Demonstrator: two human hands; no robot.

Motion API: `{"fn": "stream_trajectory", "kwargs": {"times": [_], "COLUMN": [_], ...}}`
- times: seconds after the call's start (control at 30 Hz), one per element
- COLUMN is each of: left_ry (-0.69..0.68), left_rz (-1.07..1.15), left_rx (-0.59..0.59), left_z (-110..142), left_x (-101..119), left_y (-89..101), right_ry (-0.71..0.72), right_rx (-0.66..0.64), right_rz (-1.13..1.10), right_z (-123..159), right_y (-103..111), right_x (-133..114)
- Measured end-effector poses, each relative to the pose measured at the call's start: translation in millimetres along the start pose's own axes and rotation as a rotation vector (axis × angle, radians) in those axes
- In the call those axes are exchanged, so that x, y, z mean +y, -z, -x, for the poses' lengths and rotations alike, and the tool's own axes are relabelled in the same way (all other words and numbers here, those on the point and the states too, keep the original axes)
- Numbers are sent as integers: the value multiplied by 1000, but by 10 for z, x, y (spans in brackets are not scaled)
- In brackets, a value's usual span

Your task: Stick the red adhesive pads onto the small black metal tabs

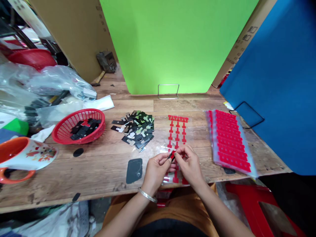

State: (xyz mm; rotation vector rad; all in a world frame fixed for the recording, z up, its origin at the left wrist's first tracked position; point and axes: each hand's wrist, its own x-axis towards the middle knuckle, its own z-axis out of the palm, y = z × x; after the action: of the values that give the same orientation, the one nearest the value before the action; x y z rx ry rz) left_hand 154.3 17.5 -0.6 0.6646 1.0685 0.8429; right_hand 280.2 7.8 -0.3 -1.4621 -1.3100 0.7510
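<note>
A narrow silvery bracelet (147, 195) circles the wrist just behind the left hand (156, 168); it is a rigid-looking band with a bright, finely textured surface, its exact pattern too small to read. Behind both the left hand and the right hand (191, 164), the forearms are bare. Nearer the body than the hands, brown-orange cloth (123, 210) covers the lap, with a black garment (168, 227) showing between the forearms.
</note>
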Motion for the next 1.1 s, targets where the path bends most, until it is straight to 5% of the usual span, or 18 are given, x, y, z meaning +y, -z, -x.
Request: {"fn": "stream_trajectory", "kwargs": {"times": [0.5,0.77,0.93,1.1], "left_ry": [-54,-119,-77,-20], "left_rz": [-17,-32,28,68], "left_rx": [41,79,82,32], "left_z": [57,96,84,81], "left_x": [-36,-6,-1,-28], "left_y": [-50,-97,-81,-53], "right_ry": [-128,-251,-281,-351], "right_rx": [1,-17,100,-80], "right_rz": [-50,-279,-333,-403], "right_z": [1,-28,-62,-45], "right_y": [-24,-30,-16,-6], "right_x": [43,-6,11,27]}}
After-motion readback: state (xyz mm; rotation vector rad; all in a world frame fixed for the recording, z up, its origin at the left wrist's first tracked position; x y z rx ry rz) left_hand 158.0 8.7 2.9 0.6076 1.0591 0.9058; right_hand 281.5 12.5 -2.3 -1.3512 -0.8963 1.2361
